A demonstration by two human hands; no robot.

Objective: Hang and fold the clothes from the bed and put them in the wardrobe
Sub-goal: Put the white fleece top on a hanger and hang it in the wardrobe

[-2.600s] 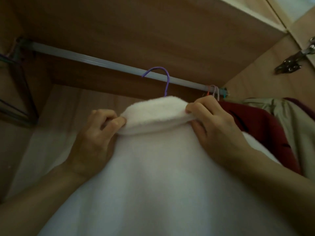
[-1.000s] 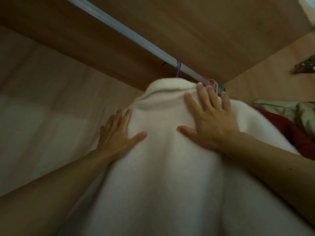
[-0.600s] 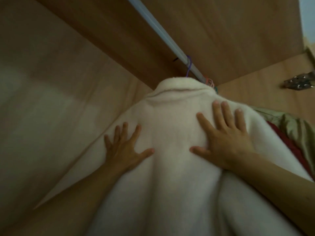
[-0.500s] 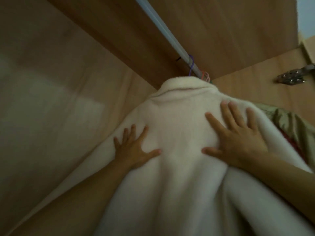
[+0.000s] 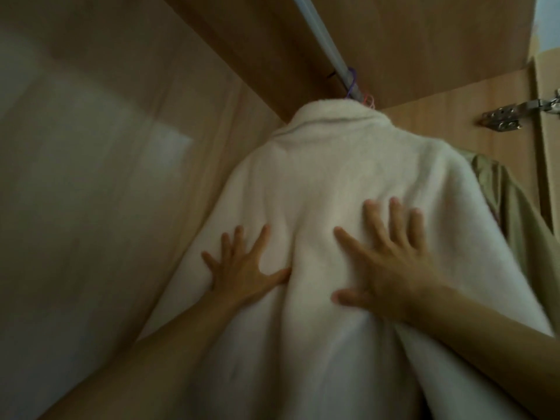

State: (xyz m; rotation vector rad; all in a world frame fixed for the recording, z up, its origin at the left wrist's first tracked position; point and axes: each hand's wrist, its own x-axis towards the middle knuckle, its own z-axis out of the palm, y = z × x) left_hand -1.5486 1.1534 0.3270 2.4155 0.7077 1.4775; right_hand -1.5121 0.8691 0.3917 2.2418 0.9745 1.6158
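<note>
Head view: my left hand [image 5: 242, 272] and right hand [image 5: 391, 265] lie open and flat on the white coat [image 5: 318, 177], which hangs below the rail [image 5: 321, 37].

Silver metal door hinge [image 5: 503, 119] high on the right, fixed flat with visible screws, arm reaching off the right edge. Below it, glossy olive-green fabric garment [image 5: 515, 213], hanging creased down the right side. Thin pink and orange wire hooks [image 5: 369, 100] bunched together near top centre. Pale blue patch of wall [image 5: 548, 22] in the top right corner.
</note>
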